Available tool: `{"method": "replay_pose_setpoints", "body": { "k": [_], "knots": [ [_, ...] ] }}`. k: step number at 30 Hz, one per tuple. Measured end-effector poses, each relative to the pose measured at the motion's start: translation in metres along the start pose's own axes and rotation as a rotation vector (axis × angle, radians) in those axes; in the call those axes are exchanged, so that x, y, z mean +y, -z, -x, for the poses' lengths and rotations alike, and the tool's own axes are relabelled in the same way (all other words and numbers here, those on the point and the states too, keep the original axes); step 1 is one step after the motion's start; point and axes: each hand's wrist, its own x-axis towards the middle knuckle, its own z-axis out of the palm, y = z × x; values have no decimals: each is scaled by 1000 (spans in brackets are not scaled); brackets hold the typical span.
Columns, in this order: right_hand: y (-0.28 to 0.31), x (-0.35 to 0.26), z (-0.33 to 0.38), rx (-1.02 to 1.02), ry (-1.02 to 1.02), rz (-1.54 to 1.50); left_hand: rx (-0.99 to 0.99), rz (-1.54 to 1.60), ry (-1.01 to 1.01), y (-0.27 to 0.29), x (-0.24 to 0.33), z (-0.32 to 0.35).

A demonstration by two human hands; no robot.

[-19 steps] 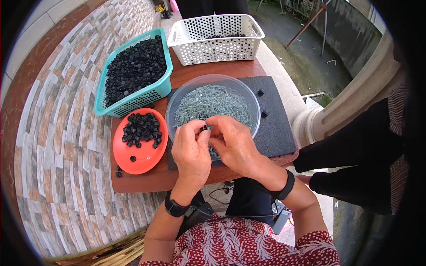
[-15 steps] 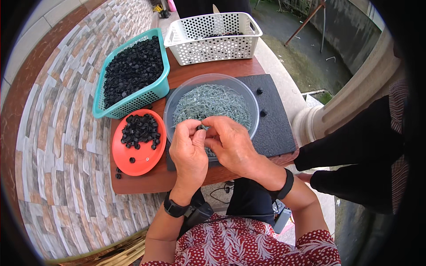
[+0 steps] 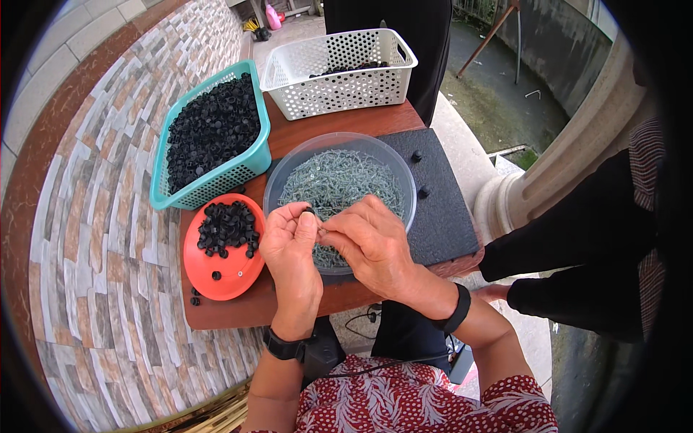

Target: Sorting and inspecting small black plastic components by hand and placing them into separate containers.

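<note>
Above the near rim of a clear round tub (image 3: 413,184), my two hands meet. Between its thumb and forefinger my left hand (image 3: 292,252) pinches a small black cap (image 3: 308,210). My right hand (image 3: 375,245) has its thumb and fingertips pressed together just right of the cap; what they hold is too small to make out. Inside the tub lies a heap of thin, silvery, screw-like pieces (image 3: 346,177). To the left, an orange-red plate (image 3: 224,285) carries a pile of black caps (image 3: 229,227).
A teal basket (image 3: 216,186) full of black caps stands at the back left, a white perforated basket (image 3: 346,94) at the back. Loose caps (image 3: 423,193) lie on the dark slab (image 3: 447,224) on the wooden table (image 3: 245,314). People in black trousers (image 3: 577,224) stand at the right and behind.
My hands have drawn slightly apart, and the left thumb now shows on the black cap. The right fingertips sit a little lower. The whole view has shifted, with the table lower in the picture.
</note>
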Motion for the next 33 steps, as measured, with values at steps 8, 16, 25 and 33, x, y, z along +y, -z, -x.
{"method": "replay_pose_setpoints", "body": {
  "k": [8, 16, 25, 33],
  "knots": [
    [13, -24, 2, 122, -29, -79, -205, 236, 74, 8, 16, 19],
    [37, -38, 1, -30, -170, -191, -315, 108, 0, 16, 27, 34],
    [39, -45, 2, -57, -200, -137, -357, -26, -59, 19, 30, 42],
    [38, -46, 0, -98, -177, -93, -312, -193, -113, 18, 32, 47]
  ]
}}
